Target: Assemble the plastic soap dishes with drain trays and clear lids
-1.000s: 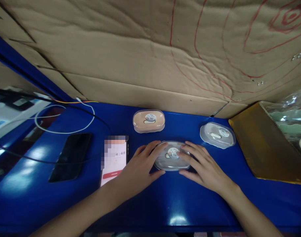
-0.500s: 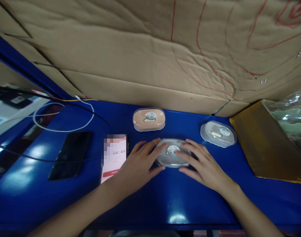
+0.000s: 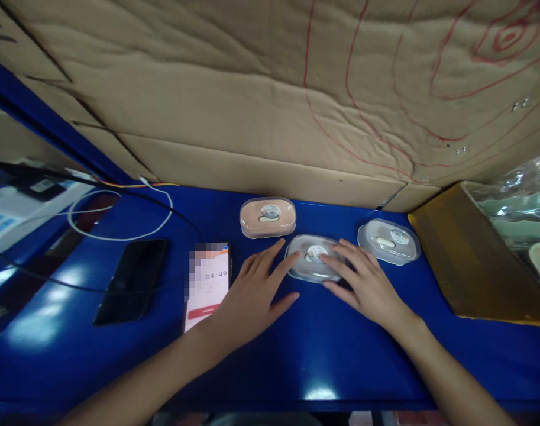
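Note:
A grey lidded soap box (image 3: 311, 273) with a clear lid and a round sticker lies on the blue table between my hands. My left hand (image 3: 257, 290) is at its left side, fingers apart, with the index fingertip at the lid and the thumb clear of the box. My right hand (image 3: 369, 284) spreads its fingers over the right part of the lid, its thumb at the near edge. Behind my left hand sits a peach soap box (image 3: 254, 222) of the same shape. A pale grey soap box (image 3: 400, 251) rests beyond my right hand.
A lit phone (image 3: 207, 290) showing a timer lies beside my left forearm. Further left are a dark phone (image 3: 130, 281) and a white cable (image 3: 114, 238). An open cardboard box (image 3: 469, 254) holding plastic-wrapped items stands at right. A cardboard wall (image 3: 207, 118) rises behind.
The grey soap box has shifted away from me and slightly right. My left hand's thumb has come away from it; my right hand stays on the lid.

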The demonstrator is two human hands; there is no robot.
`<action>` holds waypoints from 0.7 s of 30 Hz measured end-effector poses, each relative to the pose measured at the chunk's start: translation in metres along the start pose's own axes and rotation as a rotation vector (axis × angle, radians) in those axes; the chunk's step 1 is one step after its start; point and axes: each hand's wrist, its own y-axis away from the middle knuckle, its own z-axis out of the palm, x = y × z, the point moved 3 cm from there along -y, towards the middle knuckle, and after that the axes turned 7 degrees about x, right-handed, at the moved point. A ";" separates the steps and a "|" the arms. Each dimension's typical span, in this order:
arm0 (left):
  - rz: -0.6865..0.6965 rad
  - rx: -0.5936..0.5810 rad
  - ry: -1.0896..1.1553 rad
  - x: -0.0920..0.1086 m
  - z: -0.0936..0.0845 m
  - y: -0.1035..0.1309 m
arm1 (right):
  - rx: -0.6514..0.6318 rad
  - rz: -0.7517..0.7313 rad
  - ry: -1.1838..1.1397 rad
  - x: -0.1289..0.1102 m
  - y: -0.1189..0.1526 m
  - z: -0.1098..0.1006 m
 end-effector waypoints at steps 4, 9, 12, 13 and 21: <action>0.014 0.016 -0.007 0.000 -0.001 0.000 | 0.059 0.073 0.085 0.032 -0.015 0.011; 0.036 0.001 -0.037 -0.002 0.005 0.000 | 0.073 0.128 0.146 0.052 -0.039 0.020; 0.029 -0.020 -0.044 -0.003 0.007 0.000 | 0.031 0.129 0.162 0.054 -0.042 0.012; 0.029 -0.023 -0.045 -0.003 0.007 0.001 | 0.025 0.150 0.169 0.058 -0.039 0.006; 0.055 -0.031 -0.015 0.005 0.003 0.003 | -0.174 0.482 0.129 0.132 0.047 -0.038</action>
